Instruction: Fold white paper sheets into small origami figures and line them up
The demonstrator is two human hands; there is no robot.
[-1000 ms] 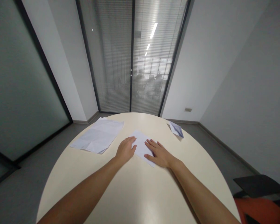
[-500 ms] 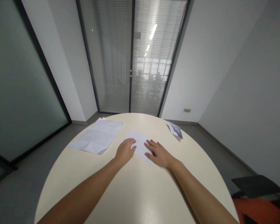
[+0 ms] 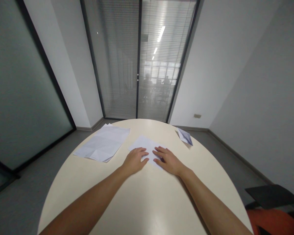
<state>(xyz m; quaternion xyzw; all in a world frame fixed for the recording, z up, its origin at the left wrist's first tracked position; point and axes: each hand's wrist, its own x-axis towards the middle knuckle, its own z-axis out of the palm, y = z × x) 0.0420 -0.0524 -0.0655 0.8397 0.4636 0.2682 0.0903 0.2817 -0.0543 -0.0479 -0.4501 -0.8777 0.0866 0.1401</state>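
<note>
A white sheet of paper (image 3: 143,141) lies flat near the middle of the round table, partly covered by both hands. My left hand (image 3: 136,160) rests over its left and near part, fingers stretched toward the right. Over the right part lies my right hand (image 3: 169,160), its fingers spread and pointing left. The fingertips of the two hands are a short gap apart. Neither hand grips the paper; both look laid on it. The sheet's near edge is hidden under the hands.
A stack of white paper sheets (image 3: 104,143) lies at the table's left far side. Near the right far edge stands a folded paper piece (image 3: 185,136). The cream round table (image 3: 147,202) has a chair with a red seat (image 3: 271,222) at its right.
My left hand has slid to the right across the paper, closer to my right hand. My right hand has hardly moved. The stack and the folded paper stay where they were.
</note>
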